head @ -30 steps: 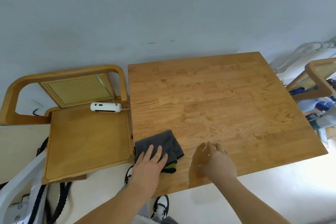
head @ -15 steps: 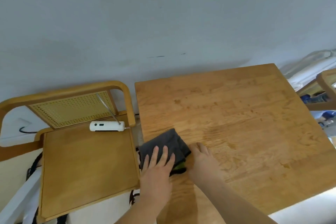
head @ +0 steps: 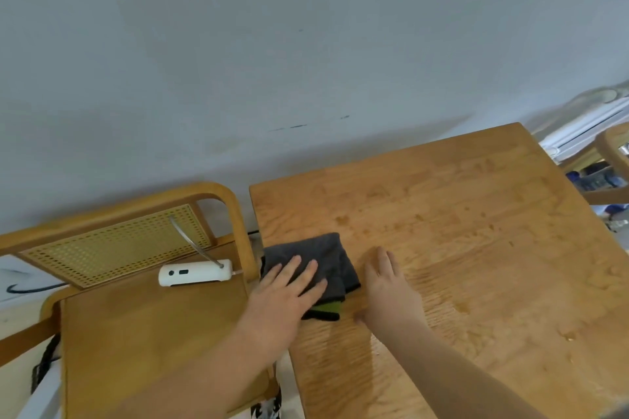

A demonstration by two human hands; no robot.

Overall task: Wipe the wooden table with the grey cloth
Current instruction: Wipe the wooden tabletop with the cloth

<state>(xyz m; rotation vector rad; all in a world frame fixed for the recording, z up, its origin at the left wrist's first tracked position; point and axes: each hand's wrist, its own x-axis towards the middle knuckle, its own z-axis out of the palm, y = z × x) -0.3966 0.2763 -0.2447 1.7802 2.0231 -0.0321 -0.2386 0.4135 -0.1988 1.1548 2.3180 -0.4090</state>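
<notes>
Two bare hands, one cloth, one table: the left hand (head: 286,292) lies flat on the folded grey cloth (head: 326,262), fingers spread and pressing it down, while the right hand (head: 391,289) rests palm-down on the wood just beside the cloth's right edge, fingers straight and close together. The cloth sits at the table's (head: 476,248) near-left corner, a green patch showing at its near fold. The tabletop is light wood with damp streaks and a few droplets toward the right. One wooden chair (head: 143,333) with a cane back stands against the table's left side; on its seat lies a single white device (head: 195,272) with a thin metal rod (head: 190,241) angled up from it. Part of a second chair (head: 612,153) shows at the far right. A plain pale wall (head: 306,44) runs behind the table.
</notes>
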